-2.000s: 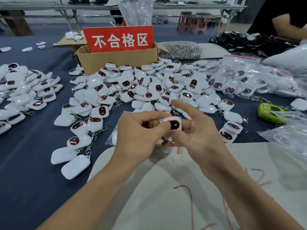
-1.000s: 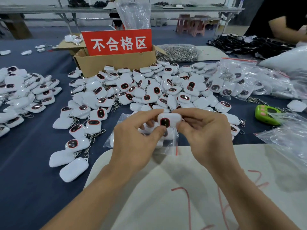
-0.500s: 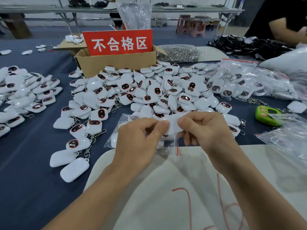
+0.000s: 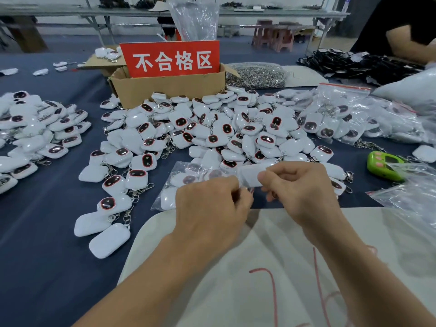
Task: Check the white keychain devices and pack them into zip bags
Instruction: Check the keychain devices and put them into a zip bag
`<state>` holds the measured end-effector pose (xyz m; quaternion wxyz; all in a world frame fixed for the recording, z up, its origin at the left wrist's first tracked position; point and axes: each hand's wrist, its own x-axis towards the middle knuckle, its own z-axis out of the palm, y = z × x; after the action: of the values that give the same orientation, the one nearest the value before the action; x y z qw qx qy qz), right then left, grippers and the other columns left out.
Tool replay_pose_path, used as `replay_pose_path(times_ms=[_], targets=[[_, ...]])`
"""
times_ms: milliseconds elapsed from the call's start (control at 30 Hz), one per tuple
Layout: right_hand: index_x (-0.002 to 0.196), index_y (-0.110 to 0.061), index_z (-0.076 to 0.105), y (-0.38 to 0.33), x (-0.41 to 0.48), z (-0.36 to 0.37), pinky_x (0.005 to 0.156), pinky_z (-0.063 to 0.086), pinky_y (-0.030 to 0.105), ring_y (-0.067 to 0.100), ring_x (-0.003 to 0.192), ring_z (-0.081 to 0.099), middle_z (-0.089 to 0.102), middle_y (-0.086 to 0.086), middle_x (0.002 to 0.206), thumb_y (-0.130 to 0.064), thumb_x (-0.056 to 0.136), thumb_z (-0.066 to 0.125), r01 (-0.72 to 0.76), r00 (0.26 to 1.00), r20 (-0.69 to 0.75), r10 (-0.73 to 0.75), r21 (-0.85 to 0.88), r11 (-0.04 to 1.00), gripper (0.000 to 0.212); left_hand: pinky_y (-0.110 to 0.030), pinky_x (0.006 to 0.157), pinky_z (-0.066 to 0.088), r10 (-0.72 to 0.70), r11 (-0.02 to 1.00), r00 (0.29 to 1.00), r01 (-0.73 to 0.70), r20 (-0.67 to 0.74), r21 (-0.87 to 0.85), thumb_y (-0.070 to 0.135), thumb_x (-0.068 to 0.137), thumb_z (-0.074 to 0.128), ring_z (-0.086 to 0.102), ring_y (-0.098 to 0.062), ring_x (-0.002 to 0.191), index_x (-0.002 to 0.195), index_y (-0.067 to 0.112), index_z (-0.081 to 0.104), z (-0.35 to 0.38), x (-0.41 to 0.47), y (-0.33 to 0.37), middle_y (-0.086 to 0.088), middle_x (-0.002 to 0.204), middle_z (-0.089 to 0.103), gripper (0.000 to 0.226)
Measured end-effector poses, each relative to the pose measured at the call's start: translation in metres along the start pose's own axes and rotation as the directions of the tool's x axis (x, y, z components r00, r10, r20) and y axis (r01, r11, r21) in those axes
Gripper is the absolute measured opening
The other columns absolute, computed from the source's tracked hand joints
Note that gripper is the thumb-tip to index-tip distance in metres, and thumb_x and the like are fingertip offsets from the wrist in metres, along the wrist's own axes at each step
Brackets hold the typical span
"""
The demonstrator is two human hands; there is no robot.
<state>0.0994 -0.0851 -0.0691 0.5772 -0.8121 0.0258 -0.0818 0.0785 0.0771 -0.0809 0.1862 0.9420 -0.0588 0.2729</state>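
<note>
Nearest me, a white sheet (image 4: 236,279) with red scrawls is lying over the edge of the blue table (image 4: 47,256), and both forearms are reaching out across it. The right hand (image 4: 299,190) is gripping a white keychain device (image 4: 250,174), thumb and curled fingers closed round its right end, holding it level just above the table. The device is blurred and showing its plain white side. The left hand (image 4: 207,208) is sitting just beside and below the device's left end with its fingers curled in; whether they are pinching anything, I cannot tell.

Directly under and behind the hands, a clear zip bag (image 4: 174,182) is lying flat with several white devices already inside. Beyond it, a big loose pile of devices (image 4: 212,128) is spreading across the middle of the table, and a second pile (image 4: 35,133) is sitting off to the left. To the right, a green device (image 4: 382,166) is resting near filled zip bags (image 4: 342,114).

Farther back, a cardboard box (image 4: 169,88) is carrying a red sign (image 4: 169,59), with a bag of metal rings (image 4: 257,75) beside it. Another person's arm (image 4: 410,46) is showing at the far right.
</note>
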Motion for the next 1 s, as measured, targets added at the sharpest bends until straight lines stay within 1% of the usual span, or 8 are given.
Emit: replay_pose_path(times_ms=[167, 267, 367, 467, 533, 767, 867, 1000], targets=[[0.072, -0.035, 0.078, -0.009, -0.015, 0.013, 0.059, 0.048, 0.011, -0.007, 0.062, 0.065, 0.070, -0.021, 0.062, 0.000, 0.080, 0.072, 0.250, 0.949, 0.210, -0.233, -0.055, 0.967, 0.037, -0.034, 0.055, 0.035, 0.038, 0.954, 0.989, -0.077, -0.140, -0.289, 0.030, 0.095, 0.048, 0.046, -0.023, 0.056, 0.065, 0.017, 0.055, -0.006, -0.001, 0.000, 0.005, 0.059, 0.052, 0.033], [0.065, -0.027, 0.055, -0.009, -0.014, 0.027, 0.057, 0.037, 0.033, 0.011, 0.064, 0.053, 0.062, -0.006, 0.066, -0.017, 0.077, 0.051, 0.370, 0.905, 0.344, -0.251, -0.346, 0.862, 0.016, -0.032, 0.057, 0.029, 0.104, 0.938, 0.978, -0.158, -0.182, -0.308, 0.026, 0.096, 0.051, 0.041, -0.021, 0.058, 0.065, 0.016, 0.051, -0.007, -0.001, -0.001, 0.004, 0.061, 0.049, 0.032], [0.082, -0.027, 0.063, -0.009, -0.011, 0.031, 0.062, 0.039, 0.029, 0.021, 0.075, 0.058, 0.067, -0.003, 0.080, -0.015, 0.087, 0.047, 0.426, 0.858, 0.471, -0.207, -0.425, 0.799, 0.020, -0.027, 0.059, 0.024, 0.098, 0.931, 0.977, -0.158, -0.190, -0.330, 0.026, 0.096, 0.053, 0.036, -0.014, 0.062, 0.066, 0.018, 0.050, -0.006, 0.000, -0.006, 0.010, 0.063, 0.042, 0.031], [0.079, -0.044, 0.075, -0.016, -0.012, 0.016, 0.062, 0.047, 0.011, 0.001, 0.065, 0.064, 0.071, -0.023, 0.070, -0.009, 0.088, 0.064, 0.306, 0.948, 0.152, -0.280, -0.182, 0.935, 0.039, -0.032, 0.057, 0.029, -0.120, 0.902, 0.969, 0.016, -0.216, -0.431, 0.025, 0.099, 0.054, 0.036, -0.012, 0.061, 0.069, 0.021, 0.048, -0.006, 0.005, -0.013, 0.010, 0.060, 0.039, 0.030], [0.076, -0.039, 0.077, -0.012, -0.007, -0.002, 0.059, 0.044, 0.011, 0.002, 0.059, 0.063, 0.068, -0.020, 0.061, -0.011, 0.087, 0.070, 0.223, 0.958, -0.115, -0.264, -0.283, 0.933, 0.031, -0.037, 0.058, 0.034, -0.277, 0.836, 0.933, 0.118, -0.228, -0.536, 0.026, 0.100, 0.051, 0.038, -0.012, 0.061, 0.070, 0.016, 0.048, -0.007, 0.010, -0.019, 0.007, 0.059, 0.043, 0.032], [0.134, -0.025, 0.066, -0.003, 0.005, -0.044, 0.099, 0.040, 0.042, 0.036, 0.123, 0.050, 0.070, 0.006, 0.126, -0.036, 0.092, 0.065, -0.241, 0.970, -0.211, 0.118, -0.816, 0.525, 0.043, -0.029, 0.055, 0.038, -0.338, 0.749, 0.838, -0.035, -0.428, -0.662, 0.025, 0.104, 0.050, 0.039, -0.009, 0.058, 0.070, 0.018, 0.043, -0.029, 0.031, -0.036, 0.010, 0.060, 0.044, 0.036], [0.142, -0.024, 0.058, 0.002, 0.003, -0.044, 0.096, 0.043, 0.041, 0.037, 0.125, 0.049, 0.060, 0.006, 0.139, -0.029, 0.093, 0.062, -0.188, 0.979, -0.114, 0.170, -0.828, 0.529, 0.049, -0.040, 0.060, 0.041, -0.202, 0.870, 0.935, 0.033, -0.293, -0.493, 0.035, 0.097, 0.053, 0.045, -0.015, 0.060, 0.071, 0.017, 0.053, -0.015, 0.017, -0.030, 0.004, 0.060, 0.048, 0.032], [0.131, -0.028, 0.065, 0.008, 0.001, -0.036, 0.086, 0.037, 0.032, 0.028, 0.114, 0.057, 0.065, -0.003, 0.131, -0.012, 0.084, 0.063, -0.033, 0.999, -0.023, 0.024, -0.756, 0.654, 0.049, -0.015, 0.055, 0.023, 0.043, 0.994, 0.993, -0.031, 0.112, -0.101, 0.045, 0.091, 0.054, 0.044, -0.009, 0.060, 0.060, 0.029, 0.041, 0.010, 0.005, -0.017, 0.013, 0.052, 0.044, 0.038]])
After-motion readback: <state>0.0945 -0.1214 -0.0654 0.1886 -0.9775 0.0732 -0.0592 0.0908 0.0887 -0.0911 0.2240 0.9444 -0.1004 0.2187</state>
